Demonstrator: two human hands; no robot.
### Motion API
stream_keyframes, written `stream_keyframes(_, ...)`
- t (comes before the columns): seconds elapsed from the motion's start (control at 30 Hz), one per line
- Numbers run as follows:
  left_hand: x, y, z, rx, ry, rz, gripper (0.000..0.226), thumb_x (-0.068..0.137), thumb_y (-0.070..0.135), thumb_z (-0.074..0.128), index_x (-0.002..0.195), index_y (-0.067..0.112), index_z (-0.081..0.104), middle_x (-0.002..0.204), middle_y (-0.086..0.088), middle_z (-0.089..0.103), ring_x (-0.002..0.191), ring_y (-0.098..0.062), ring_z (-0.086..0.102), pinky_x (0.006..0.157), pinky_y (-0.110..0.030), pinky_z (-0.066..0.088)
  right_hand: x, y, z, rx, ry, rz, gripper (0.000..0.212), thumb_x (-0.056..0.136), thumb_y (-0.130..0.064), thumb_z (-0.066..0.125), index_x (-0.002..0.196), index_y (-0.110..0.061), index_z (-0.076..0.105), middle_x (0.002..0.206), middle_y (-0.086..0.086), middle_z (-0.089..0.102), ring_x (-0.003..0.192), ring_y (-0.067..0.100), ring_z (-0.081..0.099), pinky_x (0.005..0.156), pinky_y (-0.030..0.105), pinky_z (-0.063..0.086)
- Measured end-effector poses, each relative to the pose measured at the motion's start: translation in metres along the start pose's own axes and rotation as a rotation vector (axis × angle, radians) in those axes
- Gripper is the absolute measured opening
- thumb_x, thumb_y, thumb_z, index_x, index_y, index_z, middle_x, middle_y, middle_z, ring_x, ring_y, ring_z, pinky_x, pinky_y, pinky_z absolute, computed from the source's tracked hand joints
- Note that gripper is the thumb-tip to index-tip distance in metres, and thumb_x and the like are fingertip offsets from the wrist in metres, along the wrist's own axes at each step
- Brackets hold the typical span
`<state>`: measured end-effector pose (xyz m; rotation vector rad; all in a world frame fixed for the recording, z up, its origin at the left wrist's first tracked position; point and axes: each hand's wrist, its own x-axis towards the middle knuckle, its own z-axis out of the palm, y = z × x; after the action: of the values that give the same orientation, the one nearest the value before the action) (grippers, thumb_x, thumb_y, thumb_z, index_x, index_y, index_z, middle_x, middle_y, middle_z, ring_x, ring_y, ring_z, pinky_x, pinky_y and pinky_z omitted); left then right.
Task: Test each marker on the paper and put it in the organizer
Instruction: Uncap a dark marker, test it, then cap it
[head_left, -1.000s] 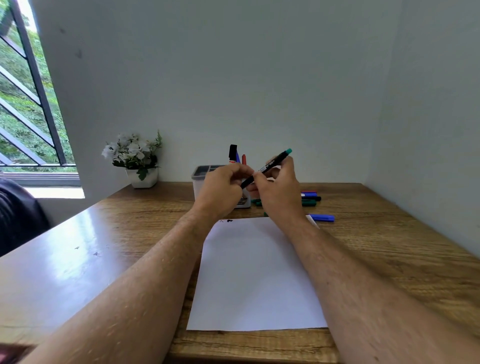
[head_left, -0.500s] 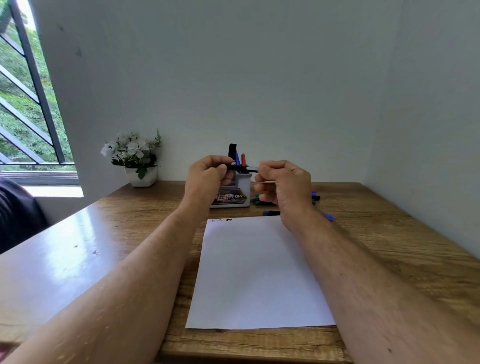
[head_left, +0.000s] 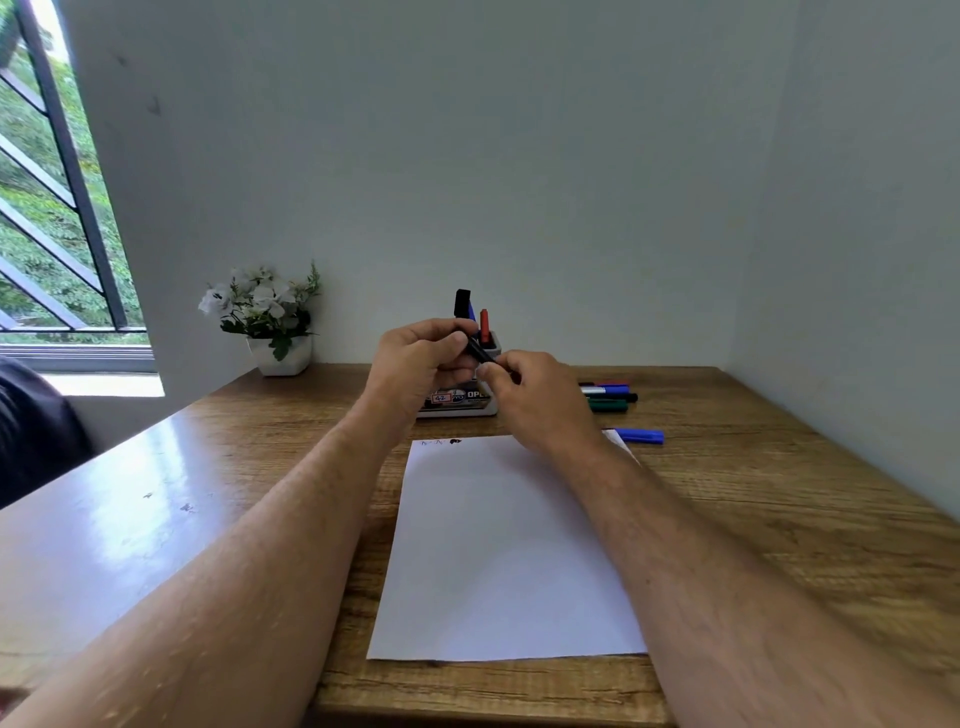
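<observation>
Woodgrain table (head_left: 779, 519) carried a smooth white paper sheet (head_left: 498, 545), a boxy grey organizer (head_left: 462, 402) beyond it. Above these, left hand (head_left: 421, 364) and right hand (head_left: 540, 395) curled round a slim black marker (head_left: 480, 352), held between them.

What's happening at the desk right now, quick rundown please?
Both hands, left hand and right hand, grip one black marker above the paper. Organizer behind. Nothing in the way.
</observation>
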<state>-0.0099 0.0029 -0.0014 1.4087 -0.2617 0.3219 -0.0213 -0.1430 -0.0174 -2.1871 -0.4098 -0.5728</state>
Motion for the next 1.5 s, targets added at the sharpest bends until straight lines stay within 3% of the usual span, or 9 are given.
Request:
stream_keyframes(0.23, -0.001, 0.002, 0.001, -0.05, -0.046, -0.012, 0.024, 0.097, -0.003, 0.048, 0.101, 0.004, 0.07, 0.094, -0.01, 0.073, 0.089, -0.025, 0.07, 0.086, -0.037, 0.057, -0.001, -0.004, -0.005, -0.018, 0.035, 0.052, 0.047, 0.099, -0.049, 0.051, 0.057, -0.027, 0.05, 0.055, -0.009, 0.051, 0.052, 0.005, 0.047, 0.049, 0.025, 0.029)
stream_keyframes(0.53, 0.001, 0.004, 0.002, -0.128, -0.006, -0.012, 0.022, 0.097, -0.002, 0.049, 0.097, 0.005, 0.07, 0.091, -0.012, 0.071, 0.085, -0.024, 0.068, 0.084, -0.034, 0.057, -0.006, -0.013, -0.011, -0.05, 0.002, 0.086, 0.058, 0.098, -0.058, 0.045, 0.052, -0.023, 0.042, 0.05, -0.006, 0.042, 0.047, 0.008, 0.039, 0.048, 0.026, 0.026)
stream_keyframes(0.8, 0.007, 0.006, -0.012, -0.056, 0.256, 0.082, 0.027, 0.096, -0.001, 0.047, 0.094, 0.011, 0.071, 0.088, -0.008, 0.07, 0.081, -0.015, 0.069, 0.069, -0.024, 0.057, -0.008, -0.007, -0.012, 0.11, -0.063, 0.186, 0.032, 0.095, -0.021, 0.053, 0.072, -0.015, 0.075, 0.059, -0.005, 0.056, 0.063, 0.011, 0.053, 0.064, 0.028, 0.041)
stream_keyframes(0.87, 0.006, 0.007, -0.016, 0.017, 0.266, 0.107, 0.033, 0.091, -0.004, 0.04, 0.084, 0.012, 0.067, 0.077, -0.006, 0.065, 0.073, -0.016, 0.063, 0.067, -0.028, 0.055, -0.009, -0.007, -0.012, 0.192, -0.095, 0.205, 0.026, 0.096, -0.014, 0.05, 0.097, -0.011, 0.076, 0.068, 0.0, 0.063, 0.057, 0.01, 0.054, 0.056, 0.026, 0.044)
stream_keyframes(0.97, 0.002, 0.009, -0.013, 0.144, 0.203, 0.102, 0.035, 0.081, -0.003, 0.031, 0.062, 0.013, 0.056, 0.056, -0.002, 0.05, 0.051, -0.011, 0.044, 0.049, -0.025, 0.038, -0.013, -0.009, -0.011, 0.334, -0.167, 0.228, 0.042, 0.094, -0.003, 0.043, 0.126, -0.026, 0.059, 0.09, 0.012, 0.07, 0.044, 0.013, 0.052, 0.037, 0.022, 0.039)
stream_keyframes(1.07, -0.003, 0.009, -0.008, 0.223, 0.098, 0.003, 0.033, 0.077, -0.001, 0.026, 0.055, 0.014, 0.047, 0.049, 0.0, 0.039, 0.042, -0.011, 0.031, 0.041, -0.021, 0.025, -0.015, -0.01, -0.008, 0.425, -0.189, 0.272, 0.043, 0.094, -0.001, 0.035, 0.11, -0.029, 0.062, 0.099, 0.014, 0.065, 0.042, 0.016, 0.055, 0.038, 0.027, 0.046)
stream_keyframes(1.23, -0.003, 0.01, -0.009, 0.241, 0.063, -0.135, 0.03, 0.076, 0.002, 0.023, 0.056, 0.015, 0.042, 0.048, -0.001, 0.036, 0.039, -0.013, 0.026, 0.037, -0.018, 0.024, -0.017, -0.013, -0.005, 0.544, -0.224, 0.387, 0.046, 0.098, -0.006, 0.027, 0.09, -0.017, 0.071, 0.104, 0.014, 0.066, 0.062, 0.029, 0.069, 0.067, 0.053, 0.062)
stream_keyframes(1.43, -0.002, 0.008, -0.014, 0.397, 0.048, -0.323, 0.031, 0.079, 0.009, 0.025, 0.055, 0.018, 0.044, 0.046, 0.002, 0.038, 0.041, -0.013, 0.027, 0.041, -0.022, 0.023, -0.017, -0.005, 0.0, 0.47, -0.198, 0.319, 0.033, 0.091, 0.004, 0.048, 0.094, -0.023, 0.066, 0.092, 0.006, 0.076, 0.077, 0.025, 0.075, 0.06, 0.045, 0.063)
stream_keyframes(1.5, -0.002, 0.008, -0.015, 0.545, -0.004, -0.418, 0.029, 0.08, 0.01, 0.028, 0.055, 0.017, 0.042, 0.047, 0.001, 0.037, 0.044, -0.015, 0.026, 0.045, -0.022, 0.022, -0.017, -0.004, 0.001, 0.462, -0.184, 0.299, 0.016, 0.092, -0.005, 0.062, 0.09, -0.021, 0.064, 0.089, 0.009, 0.075, 0.072, 0.025, 0.075, 0.058, 0.043, 0.062)
